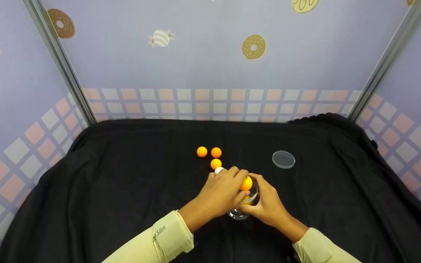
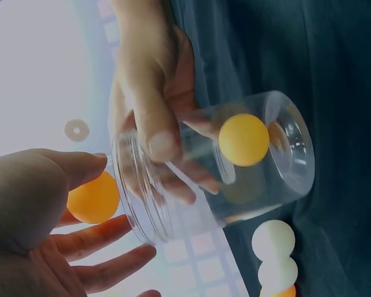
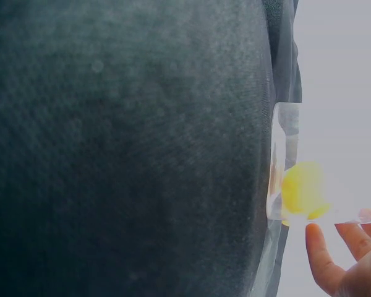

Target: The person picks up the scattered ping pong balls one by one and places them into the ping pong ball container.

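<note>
A black cloth (image 1: pixel 141 171) covers the table, creased and draped at its sides, inside lavender walls (image 1: pixel 203 65) printed with doughnuts, sweets and a pink-and-white check band; grey metal posts (image 1: pixel 64 65) mark the corners. Three loose orange balls (image 1: pixel 201 151) sit at 11 o'clock from the clear jar (image 1: pixel 238 214), and a clear round lid (image 1: pixel 283 159) lies flat between 1 and 2 o'clock.

In the head view the left hand partly covers a white ball; the left wrist view shows two white balls (image 2: pixel 273 240), with an orange one cut off below. Blurred cloth fills most of the right wrist view, where the ball inside the jar (image 2: pixel 244 140) is washed out to yellow. The lettering on the left sleeve (image 1: pixel 166 235) is only partly legible.

Both forearms come in from the lower edge. The left hand (image 1: pixel 225 190) pinches an orange ball (image 1: pixel 246 183) at the jar's mouth, while the right hand (image 1: pixel 267 202) grips the jar's side, thumb and fingers curled round it.
</note>
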Demonstrator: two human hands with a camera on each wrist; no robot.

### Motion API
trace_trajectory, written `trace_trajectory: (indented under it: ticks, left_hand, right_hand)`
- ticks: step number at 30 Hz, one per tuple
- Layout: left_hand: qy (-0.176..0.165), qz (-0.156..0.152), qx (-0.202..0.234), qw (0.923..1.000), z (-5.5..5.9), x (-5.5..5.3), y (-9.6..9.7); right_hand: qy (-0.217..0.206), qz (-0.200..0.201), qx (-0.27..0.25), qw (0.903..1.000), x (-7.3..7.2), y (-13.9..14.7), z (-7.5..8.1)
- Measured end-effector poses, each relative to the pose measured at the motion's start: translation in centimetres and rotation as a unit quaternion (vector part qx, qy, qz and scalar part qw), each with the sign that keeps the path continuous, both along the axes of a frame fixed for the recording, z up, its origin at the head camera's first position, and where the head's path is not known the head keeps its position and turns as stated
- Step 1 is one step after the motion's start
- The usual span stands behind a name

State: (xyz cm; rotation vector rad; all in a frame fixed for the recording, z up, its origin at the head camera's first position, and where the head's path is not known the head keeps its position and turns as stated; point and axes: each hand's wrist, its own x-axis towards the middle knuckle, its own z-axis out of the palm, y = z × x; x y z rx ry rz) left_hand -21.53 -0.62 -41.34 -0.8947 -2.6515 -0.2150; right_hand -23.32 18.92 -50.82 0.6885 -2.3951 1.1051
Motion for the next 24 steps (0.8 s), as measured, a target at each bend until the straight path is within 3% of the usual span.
trace_trajectory:
  ticks: [13, 24]
  left_hand:
    - [0.021, 0.013, -0.014, 0.9996, -0.75, 0.57, 0.60]
    - [0.011, 0.028, -0.020, 0.9994, -0.92, 0.87, 0.77]
  right_hand:
    - [-0.012, 0.004, -0.003, 0.9999, -0.01, 0.04, 0.05]
    - [-0.008, -0.003, 0.001, 1.0000, 0.01, 0.04, -0.08]
